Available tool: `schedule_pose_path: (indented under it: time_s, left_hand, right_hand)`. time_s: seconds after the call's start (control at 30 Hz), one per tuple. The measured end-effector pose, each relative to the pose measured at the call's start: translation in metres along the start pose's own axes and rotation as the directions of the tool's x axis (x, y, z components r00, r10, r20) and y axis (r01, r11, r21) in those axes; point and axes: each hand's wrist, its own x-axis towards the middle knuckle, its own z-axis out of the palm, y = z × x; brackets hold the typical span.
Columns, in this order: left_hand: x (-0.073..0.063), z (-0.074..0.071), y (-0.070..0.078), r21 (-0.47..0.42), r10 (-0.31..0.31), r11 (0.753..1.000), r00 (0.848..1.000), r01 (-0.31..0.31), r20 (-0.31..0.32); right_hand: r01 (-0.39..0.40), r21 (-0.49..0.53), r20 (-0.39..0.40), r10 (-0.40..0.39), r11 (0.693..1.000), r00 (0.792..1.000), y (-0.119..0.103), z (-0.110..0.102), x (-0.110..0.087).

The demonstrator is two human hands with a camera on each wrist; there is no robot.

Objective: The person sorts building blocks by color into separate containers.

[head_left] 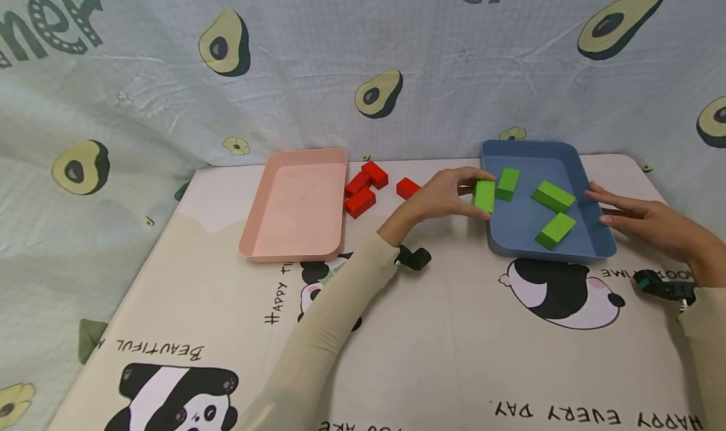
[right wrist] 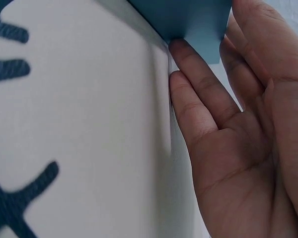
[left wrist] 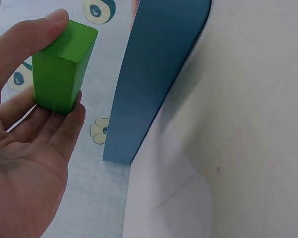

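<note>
A green block (head_left: 484, 196) is pinched between the thumb and fingers of my left hand (head_left: 439, 195), at the left rim of the blue tray (head_left: 516, 229). The left wrist view shows this green block (left wrist: 59, 67) gripped apart from the tray's outer wall (left wrist: 156, 74). Inside the tray lie a green block at the upper left (head_left: 507, 184), another in the middle (head_left: 553, 196) and a third toward the front (head_left: 556, 230). My right hand (head_left: 658, 220) touches the tray's right side with its fingers extended; the right wrist view shows fingertips against the blue wall (right wrist: 198, 29).
To the left, a pink tray (head_left: 297, 204) stands on the table with nothing inside. Several red blocks (head_left: 360, 202) lie beside its right edge, and one more red block (head_left: 406, 188) is partly behind my left hand. An avocado-print cloth (head_left: 295, 91) hangs behind the table.
</note>
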Motion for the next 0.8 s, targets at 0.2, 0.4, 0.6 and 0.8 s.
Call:
schedule_pose_path:
  time_s: [0.2,0.4,0.6,0.8]
  left_hand:
    - [0.0003,0.0029,0.0005,0.029,0.005,1.0,1.0,-0.005,0.013]
    - [0.0023,0.0058,0.002,0.038,0.018,0.999,1.0,-0.019,0.019]
    - [0.0052,0.0083,0.0057,0.046,0.002,0.999,1.0,-0.003,0.023]
    - [0.0078,0.0101,0.0087,0.047,0.006,0.999,0.999,-0.007,0.032]
  right_hand:
    - [0.007,0.029,0.014,-0.007,1.0,1.0,-0.0006,0.0005,-0.0002]
    - [-0.001,0.023,0.017,0.001,1.0,1.0,0.0,0.0001,-0.001]
    - [0.002,0.023,0.019,-0.003,1.0,1.0,0.0011,-0.0008,0.0]
    - [0.004,0.024,0.02,-0.005,1.0,1.0,0.0005,-0.0017,0.0011]
